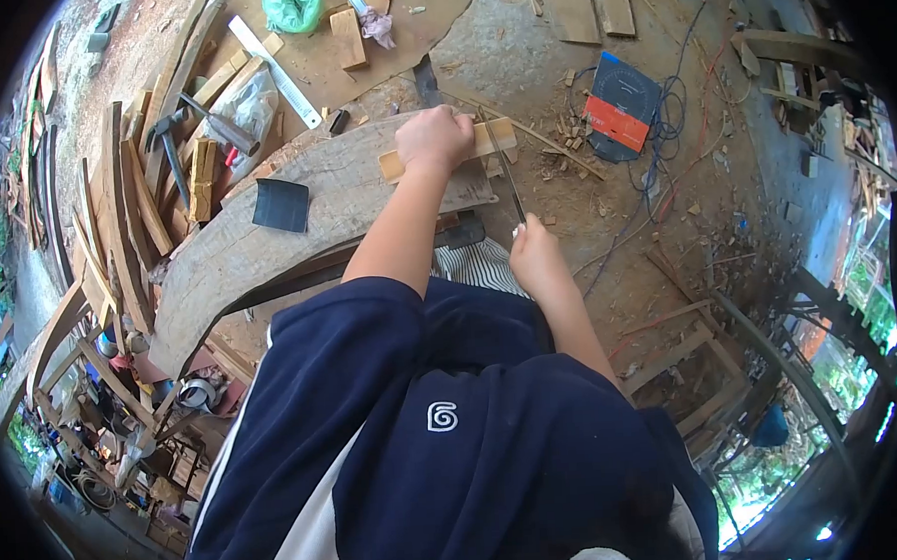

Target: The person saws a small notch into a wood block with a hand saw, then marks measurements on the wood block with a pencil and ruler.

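Observation:
My left hand (435, 137) is closed on a pale wooden strip (495, 136), pressing it on the curved grey plank (354, 184). The strip sticks out on both sides of the fist. In my right hand (535, 252), the fingers are wrapped round the lower end of a long thin dark tool (510, 182), whose upper part crosses the strip just right of my left hand. Whether it is a saw or a file I cannot tell. A dark square sheet (281, 205) lies on the plank, left of my forearm.
Left of the plank lie a hammer (170, 152), a mallet-like tool (230, 129), a white ruler (275, 74) and long boards (115, 214). A wood block (349, 39) and green bag (293, 9) sit beyond. On the right are a black-and-red box (622, 107), cables (668, 130) and a wooden frame (687, 355).

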Tool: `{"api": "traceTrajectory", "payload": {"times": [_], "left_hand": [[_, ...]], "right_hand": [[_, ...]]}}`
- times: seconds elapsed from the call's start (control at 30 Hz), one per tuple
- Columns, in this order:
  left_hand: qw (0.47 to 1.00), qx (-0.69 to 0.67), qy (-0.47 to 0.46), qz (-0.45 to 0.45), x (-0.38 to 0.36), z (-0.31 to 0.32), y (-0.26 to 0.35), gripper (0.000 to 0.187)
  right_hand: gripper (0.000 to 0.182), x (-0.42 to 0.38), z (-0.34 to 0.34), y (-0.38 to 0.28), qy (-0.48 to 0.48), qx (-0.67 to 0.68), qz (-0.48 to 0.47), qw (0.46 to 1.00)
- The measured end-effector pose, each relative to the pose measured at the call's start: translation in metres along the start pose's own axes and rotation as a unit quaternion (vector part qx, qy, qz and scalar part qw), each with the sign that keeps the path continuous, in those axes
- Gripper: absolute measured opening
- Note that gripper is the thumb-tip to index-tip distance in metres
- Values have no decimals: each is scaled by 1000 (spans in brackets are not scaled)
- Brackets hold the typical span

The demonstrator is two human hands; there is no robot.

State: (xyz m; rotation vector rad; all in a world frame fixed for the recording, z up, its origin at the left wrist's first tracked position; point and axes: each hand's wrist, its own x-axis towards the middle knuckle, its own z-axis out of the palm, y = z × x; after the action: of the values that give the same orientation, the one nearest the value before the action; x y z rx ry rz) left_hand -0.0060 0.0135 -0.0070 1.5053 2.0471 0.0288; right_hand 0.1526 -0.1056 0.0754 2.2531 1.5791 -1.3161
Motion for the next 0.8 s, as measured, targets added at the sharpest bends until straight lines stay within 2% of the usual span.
{"api": "traceTrajectory", "payload": {"times": [0.07,0.2,0.3,0.43,0.53,0.63,0.8], "left_hand": [[1000,-1,4,10,-2,-2,1,39],[1000,-4,5,4,-2,0,2,40],[1000,-1,23,6,-5,2,-2,38],[1000,4,22,5,-1,2,0,38],[1000,13,13,15,-2,1,0,38],[1000,9,8,4,-2,1,1,39],[1000,12,6,5,2,4,-3,40]], "right_hand": [[24,1,-4,-2,-5,-4,7,1000],[23,75,10,-32,43,-5,-74,996],[23,70,17,-31,43,-11,-56,997],[20,0,20,15,17,-8,-33,999],[19,31,24,6,46,13,-79,996],[17,72,34,-17,88,2,-80,993],[17,18,46,24,72,4,-64,995]]}}
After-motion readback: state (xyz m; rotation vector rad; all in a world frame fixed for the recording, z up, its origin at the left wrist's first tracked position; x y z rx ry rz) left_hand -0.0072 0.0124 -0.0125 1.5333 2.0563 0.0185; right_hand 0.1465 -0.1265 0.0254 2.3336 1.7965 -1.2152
